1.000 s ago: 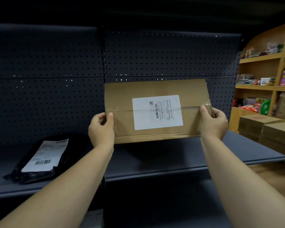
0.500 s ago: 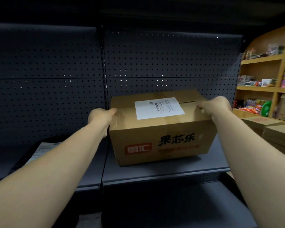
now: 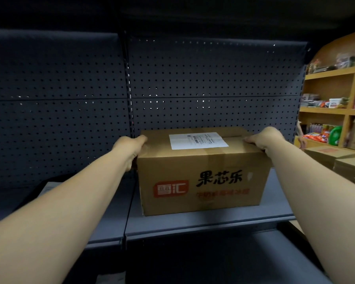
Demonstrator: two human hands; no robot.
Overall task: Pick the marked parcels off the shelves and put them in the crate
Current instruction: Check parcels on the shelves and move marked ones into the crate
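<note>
A brown cardboard box [image 3: 203, 181] with a white shipping label on top and printed black and red characters on its front stands upright on the dark grey shelf [image 3: 209, 224]. My left hand [image 3: 129, 147] grips the box's upper left edge. My right hand [image 3: 264, 138] grips its upper right edge, fingers curled over the top. A black mailer bag [image 3: 47, 186] with a white label lies on the shelf to the left, mostly hidden behind my left forearm. No crate is in view.
A dark perforated back panel [image 3: 193, 78] rises behind the shelf, with another dark shelf below. At the right stands a wooden rack [image 3: 336, 111] with colourful goods. Flat cardboard boxes [image 3: 340, 160] are stacked beside it.
The box was tipped with its label facing me one second ago. It has since been turned upright and set down on the shelf, and both hands have stayed on its upper edges.
</note>
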